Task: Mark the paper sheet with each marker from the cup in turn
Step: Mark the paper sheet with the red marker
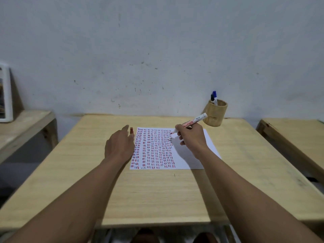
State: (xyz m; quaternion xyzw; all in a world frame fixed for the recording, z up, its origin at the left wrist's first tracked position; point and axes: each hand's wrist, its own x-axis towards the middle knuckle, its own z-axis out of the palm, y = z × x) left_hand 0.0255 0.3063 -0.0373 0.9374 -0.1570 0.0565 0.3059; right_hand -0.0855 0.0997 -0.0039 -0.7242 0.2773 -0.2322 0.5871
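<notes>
A white paper sheet [192,158] lies on the wooden table [149,190], its left and middle covered with columns of short red, blue and black strokes. My right hand [192,137] grips an uncapped red marker [192,122], its tip touching the sheet near the top of the last marked column. My left hand [120,146] rests at the sheet's left edge, fingers loosely spread, beside the red cap [131,130] standing on the table. A wooden cup [215,114] at the back right holds a blue marker [215,97] and a black marker [212,99].
A grey wall rises directly behind the table. Another wooden table [294,137] stands to the right across a gap. On the left, a lower wooden surface [26,123] carries a white framed object [6,95].
</notes>
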